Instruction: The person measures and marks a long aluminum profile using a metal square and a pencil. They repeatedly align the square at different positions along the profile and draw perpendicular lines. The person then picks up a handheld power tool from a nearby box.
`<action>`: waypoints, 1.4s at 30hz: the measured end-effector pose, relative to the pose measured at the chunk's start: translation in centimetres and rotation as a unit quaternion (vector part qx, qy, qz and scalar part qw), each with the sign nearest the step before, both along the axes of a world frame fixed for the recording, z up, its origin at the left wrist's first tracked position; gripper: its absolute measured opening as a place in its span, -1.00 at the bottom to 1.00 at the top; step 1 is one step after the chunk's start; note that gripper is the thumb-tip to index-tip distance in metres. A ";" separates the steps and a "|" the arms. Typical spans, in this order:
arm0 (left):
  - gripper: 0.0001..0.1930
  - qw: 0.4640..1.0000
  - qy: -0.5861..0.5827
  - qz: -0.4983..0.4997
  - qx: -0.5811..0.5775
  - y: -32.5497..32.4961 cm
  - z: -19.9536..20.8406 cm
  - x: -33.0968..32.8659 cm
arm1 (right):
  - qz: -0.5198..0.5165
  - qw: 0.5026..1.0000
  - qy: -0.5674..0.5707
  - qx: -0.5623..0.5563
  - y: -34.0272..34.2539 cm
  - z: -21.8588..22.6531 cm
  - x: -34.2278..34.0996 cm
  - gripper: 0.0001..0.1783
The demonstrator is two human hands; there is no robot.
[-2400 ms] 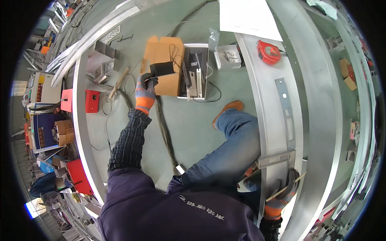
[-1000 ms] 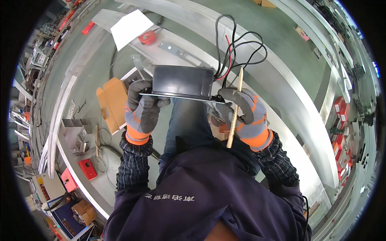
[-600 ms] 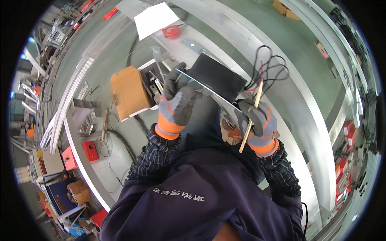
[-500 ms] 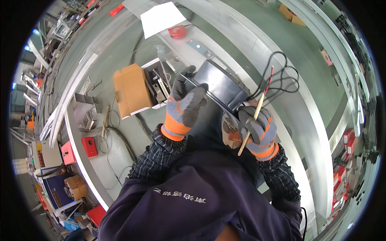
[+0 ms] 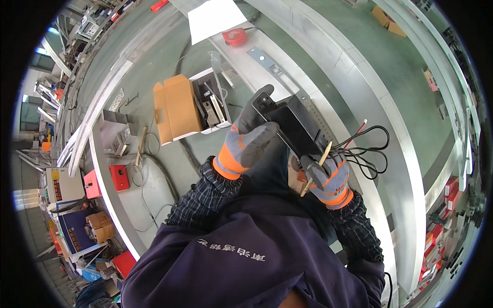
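Note:
A black box-shaped device [image 5: 297,127] with a flat flange hangs tilted between my gloved hands. My left hand [image 5: 245,145] closes on the flange at its upper left end, thumb on the near edge. At the lower right end, my right hand [image 5: 329,180] grips the device. A pale, thin wooden stick [image 5: 327,153] is also tucked in the right hand's fingers, lying across the glove. Looped black cable [image 5: 377,149] with a red wire end trails rightward from the device's right end. The device's underside is hidden.
An opened cardboard box [image 5: 177,109] with black and metal parts stands left. Long metal profiles [image 5: 359,72] run past on the right. A red tape measure [image 5: 234,37], a slotted metal plate [image 5: 264,60] and white paper [image 5: 215,19] lie ahead. Red boxes [image 5: 119,177] sit far left.
The device has been turned, now showing a darker face and the flange end by my left hand. The stick points less far up, and the cable loops have swung lower.

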State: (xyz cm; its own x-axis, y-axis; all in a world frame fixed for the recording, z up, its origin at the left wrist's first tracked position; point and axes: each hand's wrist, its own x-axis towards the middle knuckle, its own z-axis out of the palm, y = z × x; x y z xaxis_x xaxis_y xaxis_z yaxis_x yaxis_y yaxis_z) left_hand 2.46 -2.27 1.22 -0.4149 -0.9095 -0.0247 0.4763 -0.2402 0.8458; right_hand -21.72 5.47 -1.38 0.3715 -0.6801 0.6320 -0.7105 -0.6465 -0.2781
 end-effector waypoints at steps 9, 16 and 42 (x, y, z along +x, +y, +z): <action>-0.26 0.999 0.045 -0.004 0.017 -0.1 0.2 -0.8 | 0.009 1.000 -0.007 0.019 -0.3 -0.7 -0.1 -0.62; -0.26 0.998 0.038 -0.043 0.016 -0.4 -1.3 0.2 | 0.016 0.993 -0.013 0.116 0.2 -0.4 -0.6 -0.71; -0.20 0.994 0.091 -0.068 0.009 -1.0 -2.9 0.6 | 0.008 0.994 0.004 0.106 0.4 -0.3 -0.4 -0.79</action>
